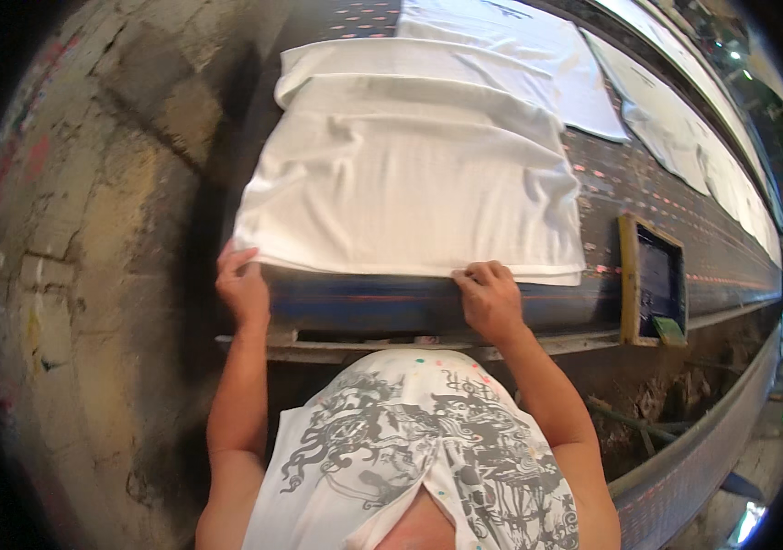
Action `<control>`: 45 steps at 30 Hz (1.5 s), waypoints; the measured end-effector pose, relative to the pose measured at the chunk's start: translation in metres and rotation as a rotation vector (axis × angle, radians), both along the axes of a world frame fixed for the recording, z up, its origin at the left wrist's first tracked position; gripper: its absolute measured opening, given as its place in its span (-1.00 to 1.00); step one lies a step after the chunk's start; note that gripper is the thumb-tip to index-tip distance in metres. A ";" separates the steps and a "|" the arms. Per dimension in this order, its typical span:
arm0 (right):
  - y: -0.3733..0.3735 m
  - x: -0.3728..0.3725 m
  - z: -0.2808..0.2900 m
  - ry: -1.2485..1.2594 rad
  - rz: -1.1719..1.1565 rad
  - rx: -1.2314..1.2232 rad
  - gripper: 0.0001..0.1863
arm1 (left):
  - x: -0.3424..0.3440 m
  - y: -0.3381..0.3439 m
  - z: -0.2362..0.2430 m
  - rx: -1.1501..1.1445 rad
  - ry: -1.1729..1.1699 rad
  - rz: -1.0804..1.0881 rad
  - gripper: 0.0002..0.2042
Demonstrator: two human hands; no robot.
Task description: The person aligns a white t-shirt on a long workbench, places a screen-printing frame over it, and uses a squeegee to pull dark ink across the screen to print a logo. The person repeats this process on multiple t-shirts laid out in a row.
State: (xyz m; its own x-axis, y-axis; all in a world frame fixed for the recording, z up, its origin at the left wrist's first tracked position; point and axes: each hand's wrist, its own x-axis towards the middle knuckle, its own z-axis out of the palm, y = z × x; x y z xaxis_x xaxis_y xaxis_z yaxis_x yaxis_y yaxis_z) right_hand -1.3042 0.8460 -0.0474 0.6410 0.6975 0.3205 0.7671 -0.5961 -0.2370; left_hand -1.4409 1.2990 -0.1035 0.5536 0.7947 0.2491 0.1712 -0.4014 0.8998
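- Table [634, 188]: long and dark, marked with rows of small reddish flecks; its near edge is bluish and runs across in front of me.
- White cloth [410, 192]: laid on the table directly ahead of me. Near edge runs along the table's near edge; two layers are visible at the near right corner. Loose folds cross the far part.
- Farther white cloth [584, 96]: on the table beyond, partly covered from my view by the nearer one.
- Frame [629, 280]: yellowish rim, dark inside, at the near edge to the right, apart from the cloth.
- Right hand [490, 298]: fingers curled, thumb drawn in, pinching the near edge right of its middle.
- Left hand [243, 286]: fingers and thumb nearly together, gripping the near left corner.
- Green piece [668, 331]: inside the frame, at its near end.
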 end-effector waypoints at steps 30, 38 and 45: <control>0.002 -0.033 -0.005 0.204 -0.135 0.360 -0.72 | 0.044 -0.097 0.027 -1.393 -0.277 -0.070 -0.60; -0.022 -0.004 -0.039 1.466 -0.562 1.787 -0.56 | 0.072 -0.098 0.071 -1.184 -0.341 -0.106 -0.60; -0.149 0.078 -0.028 0.673 -1.054 1.561 -0.41 | 0.037 -0.034 -0.004 -1.168 -0.258 0.052 -0.50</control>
State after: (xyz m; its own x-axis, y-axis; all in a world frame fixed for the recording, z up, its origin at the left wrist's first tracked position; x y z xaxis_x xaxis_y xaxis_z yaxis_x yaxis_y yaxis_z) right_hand -1.2263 0.6965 -0.0751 0.7912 -0.5548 -0.2573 -0.0993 0.2985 -0.9492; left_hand -1.4037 1.2647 -0.1073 0.5537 0.6346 -0.5392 -0.0761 0.6834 0.7261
